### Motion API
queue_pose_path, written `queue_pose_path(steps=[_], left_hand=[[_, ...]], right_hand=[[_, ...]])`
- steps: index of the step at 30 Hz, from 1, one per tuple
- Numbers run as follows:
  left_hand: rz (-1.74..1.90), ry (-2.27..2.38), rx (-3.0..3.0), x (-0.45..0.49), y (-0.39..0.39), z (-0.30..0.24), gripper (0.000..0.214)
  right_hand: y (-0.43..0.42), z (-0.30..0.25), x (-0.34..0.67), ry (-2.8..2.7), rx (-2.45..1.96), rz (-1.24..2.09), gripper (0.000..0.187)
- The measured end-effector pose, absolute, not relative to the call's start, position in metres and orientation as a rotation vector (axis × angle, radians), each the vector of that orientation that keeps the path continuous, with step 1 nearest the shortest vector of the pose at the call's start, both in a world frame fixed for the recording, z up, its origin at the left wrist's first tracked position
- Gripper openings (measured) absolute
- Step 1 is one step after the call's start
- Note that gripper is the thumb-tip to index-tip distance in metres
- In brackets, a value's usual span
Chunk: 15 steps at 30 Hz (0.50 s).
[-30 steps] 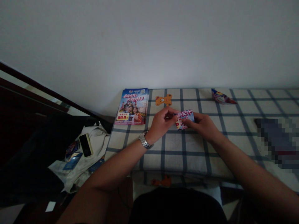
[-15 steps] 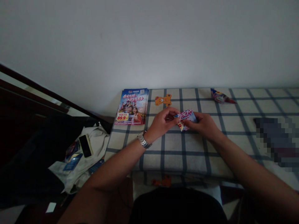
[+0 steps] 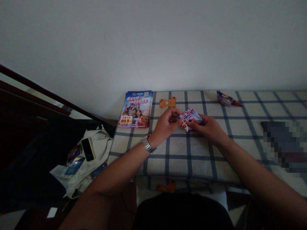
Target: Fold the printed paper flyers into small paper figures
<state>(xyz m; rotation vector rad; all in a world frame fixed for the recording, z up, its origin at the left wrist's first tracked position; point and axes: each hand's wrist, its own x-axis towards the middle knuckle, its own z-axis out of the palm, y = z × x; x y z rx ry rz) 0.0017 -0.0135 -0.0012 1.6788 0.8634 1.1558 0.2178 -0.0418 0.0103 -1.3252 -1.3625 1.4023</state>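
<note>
Between my two hands is a small folded paper flyer [image 3: 191, 115], printed in blue, pink and white, its folds standing partly apart. My left hand [image 3: 169, 122], with a metal watch [image 3: 147, 143] on the wrist, pinches its left edge between thumb and fingers. On the other side my right hand [image 3: 208, 126] grips it, the thumb lying across the front and the fingers hidden behind. A stack of matching flyers [image 3: 135, 110] lies left of my hands. Farther back on the right sits a folded paper piece [image 3: 227, 99] in similar colours, with a pointed end.
A checked cloth with bear prints covers the table [image 3: 177, 163], which meets a pale wall [image 3: 153, 44]. To the left, below table height, a phone [image 3: 88, 149] rests on white bags [image 3: 97, 140]. A blurred-out dark object [image 3: 284, 143] lies at the right.
The folded flyer has turned a little and its folds have spread wider apart, showing more of its side. Both hands keep hold of it in nearly the same place.
</note>
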Motion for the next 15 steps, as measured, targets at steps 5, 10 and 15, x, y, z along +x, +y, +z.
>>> queue_pose_path(steps=[5, 10, 15], left_hand=[[1.116, 0.801, 1.619, 0.0031, -0.0128, -0.0054, 0.027], [1.085, 0.698, 1.585, 0.0034, -0.011, -0.0112, 0.032], [1.083, 0.725, 1.577, 0.0036, -0.0121, -0.0085, 0.031]], right_hand=[[-0.0413, 0.0118, 0.2207, -1.499, -1.409, 1.222, 0.039], [-0.0413, 0.0128, 0.223, -1.599, -1.424, 1.189, 0.039], [-0.0417, 0.0157, 0.2212, -1.578, -1.402, 1.202, 0.04]])
